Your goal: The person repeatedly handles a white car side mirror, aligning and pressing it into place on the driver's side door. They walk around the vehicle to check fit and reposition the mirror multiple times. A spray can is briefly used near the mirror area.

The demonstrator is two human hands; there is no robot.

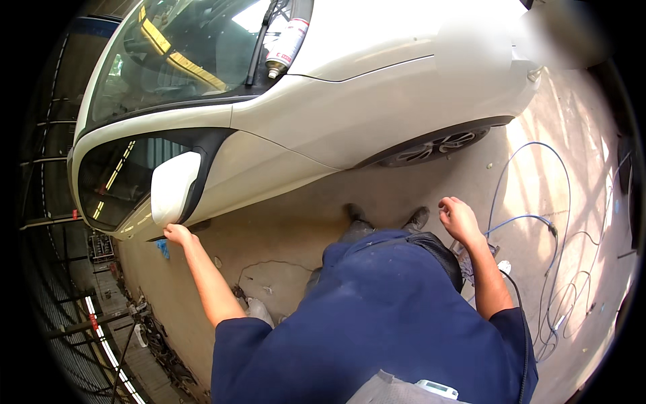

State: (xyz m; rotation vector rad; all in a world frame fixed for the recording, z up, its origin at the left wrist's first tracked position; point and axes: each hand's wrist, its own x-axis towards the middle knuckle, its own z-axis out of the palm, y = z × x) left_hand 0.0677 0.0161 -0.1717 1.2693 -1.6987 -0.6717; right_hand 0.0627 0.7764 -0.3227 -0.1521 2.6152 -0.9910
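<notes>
My left hand [178, 233] is at the bottom edge of the white side mirror [176, 187] of a white car [363, 101]. Its fingers are curled against the mirror housing, and their tips are partly hidden. My right hand [460, 219] hangs in the air beside my body, near the front wheel [441, 145] but apart from it. The fingers there are loosely bent and slightly apart, and nothing shows in them. A spray can [287, 47] with a white and red body lies at the base of the windshield [195, 50], beside the wiper [259, 47].
Blue hose [569, 178] loops across the concrete floor [531, 256] on the right, with thinner cables near it. A thin wire [269, 262] and a blue scrap [163, 248] lie on the left. Metal parts [145, 316] line the far left edge.
</notes>
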